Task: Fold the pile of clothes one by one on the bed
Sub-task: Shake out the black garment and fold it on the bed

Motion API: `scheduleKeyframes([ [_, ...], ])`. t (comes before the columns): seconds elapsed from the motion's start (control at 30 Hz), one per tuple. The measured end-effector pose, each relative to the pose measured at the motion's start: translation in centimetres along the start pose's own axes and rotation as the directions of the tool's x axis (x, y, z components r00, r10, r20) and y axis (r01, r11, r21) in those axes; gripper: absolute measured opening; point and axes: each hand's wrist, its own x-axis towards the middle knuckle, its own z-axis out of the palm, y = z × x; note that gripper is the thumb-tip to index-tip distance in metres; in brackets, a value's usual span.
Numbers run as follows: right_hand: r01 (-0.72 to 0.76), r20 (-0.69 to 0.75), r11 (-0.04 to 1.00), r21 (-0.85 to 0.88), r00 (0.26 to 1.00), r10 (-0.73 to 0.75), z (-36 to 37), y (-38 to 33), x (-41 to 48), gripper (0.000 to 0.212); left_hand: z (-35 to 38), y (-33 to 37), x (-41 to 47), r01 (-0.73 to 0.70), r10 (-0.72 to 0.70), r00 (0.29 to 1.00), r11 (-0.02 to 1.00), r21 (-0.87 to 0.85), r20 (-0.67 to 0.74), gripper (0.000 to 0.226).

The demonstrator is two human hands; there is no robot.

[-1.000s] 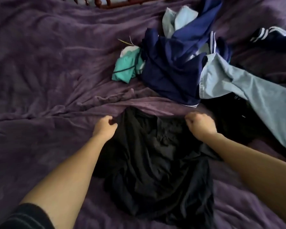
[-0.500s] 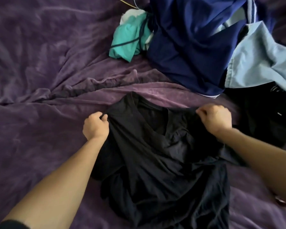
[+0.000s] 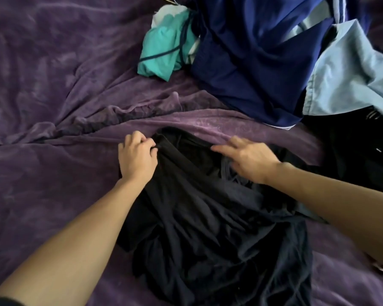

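Note:
A crumpled black shirt (image 3: pixel 208 228) lies spread on the purple bedspread (image 3: pixel 42 162) in front of me. My left hand (image 3: pixel 137 159) pinches the shirt's top left edge with curled fingers. My right hand (image 3: pixel 247 159) lies flat on the upper right part of the shirt, fingers stretched out toward the left. The pile of unfolded clothes sits beyond the shirt: a navy garment (image 3: pixel 252 62), a teal garment (image 3: pixel 164 54), a light blue garment (image 3: pixel 349 74) and another black garment (image 3: pixel 358 151) at the right.
The bedspread is wrinkled, with a raised fold (image 3: pixel 131 111) running just beyond my hands. Its left half bears no clothes.
My right hand has let go of the shirt's top right edge and now lies flat on it. The shirt's top has dropped onto the bed. My left hand still grips.

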Motion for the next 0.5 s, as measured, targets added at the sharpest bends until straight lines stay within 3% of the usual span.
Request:
scheduleKeyframes([
  [0.07, 0.056, 0.301, 0.988, -0.147, 0.954, -0.009, 0.1, -1.5, 0.2, 0.038, -0.6, -0.3, 0.4, 0.056, -0.057, 0.997, 0.998, -0.041, -0.045, 0.013],
  [0.1, 0.017, 0.314, 0.986, -0.165, 0.949, 0.036, -0.2, -1.3, 0.4, 0.029, -1.0, -0.5, 0.6, 0.066, -0.068, 0.996, 0.997, -0.048, -0.051, 0.013],
  [0.2, -0.262, 0.027, 0.964, -0.043, 0.964, 0.263, -3.9, 2.0, 2.3, 0.024, -1.6, -0.9, 1.8, 0.070, -0.073, 0.996, 0.996, -0.059, -0.055, 0.013],
  [0.27, -0.365, -0.194, 0.926, 0.097, 0.906, 0.377, -7.2, 4.7, 4.7, 0.023, -1.8, -0.6, 2.8, 0.121, -0.126, 0.990, 0.989, -0.083, -0.066, 0.013],
  [0.3, -0.395, -0.235, 0.909, 0.131, 0.879, 0.416, -8.5, 5.6, 6.0, 0.023, -1.9, -0.3, 3.2, 0.161, -0.168, 0.984, 0.982, -0.101, -0.067, 0.014],
  [0.43, -0.427, -0.172, 0.898, 0.103, 0.882, 0.439, -8.5, 6.0, 9.8, 0.026, -1.7, 0.6, 4.5, 0.307, -0.310, 0.951, 0.943, -0.128, -0.007, 0.018],
  [0.5, -0.435, -0.169, 0.890, 0.136, 0.875, 0.454, -6.7, 5.2, 9.2, 0.038, -1.6, 0.6, 4.6, 0.358, -0.359, 0.933, 0.924, -0.133, 0.020, 0.027],
])
